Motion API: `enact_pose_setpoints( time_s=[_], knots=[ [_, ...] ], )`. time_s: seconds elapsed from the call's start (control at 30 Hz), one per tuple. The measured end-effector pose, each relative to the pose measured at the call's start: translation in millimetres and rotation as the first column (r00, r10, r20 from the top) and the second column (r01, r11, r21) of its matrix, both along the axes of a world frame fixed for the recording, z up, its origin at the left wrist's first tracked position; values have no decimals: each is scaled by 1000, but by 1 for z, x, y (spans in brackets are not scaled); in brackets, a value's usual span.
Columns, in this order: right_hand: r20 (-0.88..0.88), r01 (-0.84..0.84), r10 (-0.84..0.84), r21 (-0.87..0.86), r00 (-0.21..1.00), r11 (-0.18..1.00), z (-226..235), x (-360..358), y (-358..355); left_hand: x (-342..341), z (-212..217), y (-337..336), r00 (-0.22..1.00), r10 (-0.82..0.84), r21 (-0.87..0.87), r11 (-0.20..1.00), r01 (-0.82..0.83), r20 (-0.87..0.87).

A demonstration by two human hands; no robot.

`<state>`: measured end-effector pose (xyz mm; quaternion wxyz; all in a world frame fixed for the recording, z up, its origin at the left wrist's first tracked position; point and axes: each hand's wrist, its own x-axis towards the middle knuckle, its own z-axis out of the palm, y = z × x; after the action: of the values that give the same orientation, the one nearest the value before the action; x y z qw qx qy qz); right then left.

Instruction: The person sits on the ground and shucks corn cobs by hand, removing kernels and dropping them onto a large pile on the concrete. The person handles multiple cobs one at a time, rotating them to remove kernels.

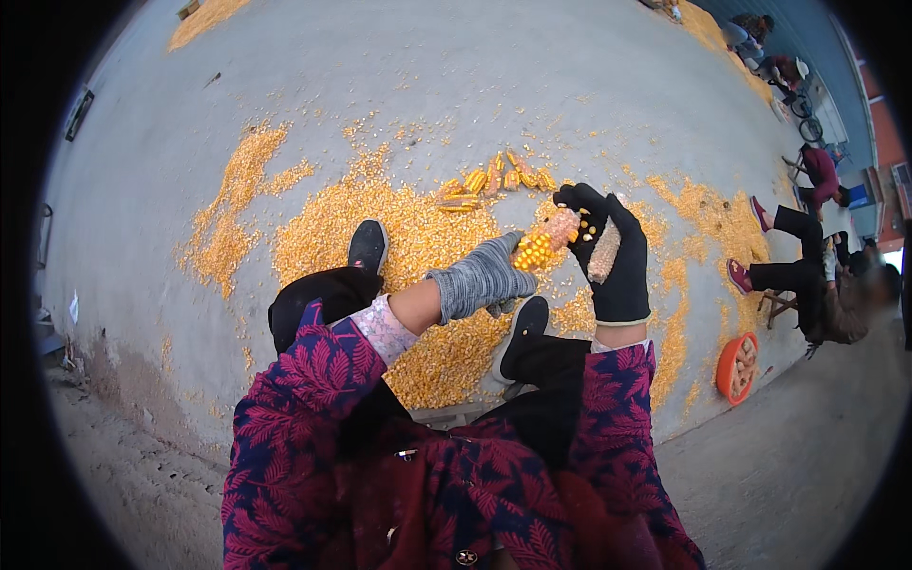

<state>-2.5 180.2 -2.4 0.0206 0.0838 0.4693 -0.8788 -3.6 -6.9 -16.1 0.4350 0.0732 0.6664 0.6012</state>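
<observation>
Concrete yard (494, 66), grey and wide, spread at centre with a broad layer of loose yellow kernels (408, 237): the bulk of the shelling judged already done. Further kernel patches at the left (233, 190) and right (703, 204), thinner, with bare concrete between. Seated co-worker (807, 275) at the right edge, dark trousers, well apart from the work in hand; other people further up the right rim, too small to detail. Orange basket (739, 367) near the co-worker, holding pale stripped cobs, contents otherwise unclear. Row of unshelled yellow ears (494, 180) lying on the far edge of the kernel layer, just beyond the hands: work judged left to do, at least several ears. Two dark shoes (368, 245) resting on the kernels below the hands. Left hand (484, 277), grey knit glove, closed around the yellow end of the cob in hand (546, 239). Right hand (608, 252), black glove, fingers curled around a pale bare cob (604, 252) and touching the far end of the ear. Cob in hand held between both gloves above the kernel layer: far half stripped and pinkish, near half bearing kernels, so judged roughly half shelled.
</observation>
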Motion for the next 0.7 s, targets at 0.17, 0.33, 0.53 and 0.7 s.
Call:
enact_pose_setpoints(
  time_s=[0.17,0.33,0.53,0.7],
  knots=[
    [-201,-47,98,242,975,969,7,11,-4,-5,1,-15,980,-84,369,930,11,182],
    [-151,37,34,445,988,895,-10,14,-34,11,-9,-4,968,39,28,999,-33,-246],
    [-58,4,32,526,998,850,1,8,-31,11,1,-18,998,36,176,983,-45,49],
    [-183,9,93,492,979,870,2,7,-11,7,1,-23,981,-157,531,825,194,-116]
  ],
)
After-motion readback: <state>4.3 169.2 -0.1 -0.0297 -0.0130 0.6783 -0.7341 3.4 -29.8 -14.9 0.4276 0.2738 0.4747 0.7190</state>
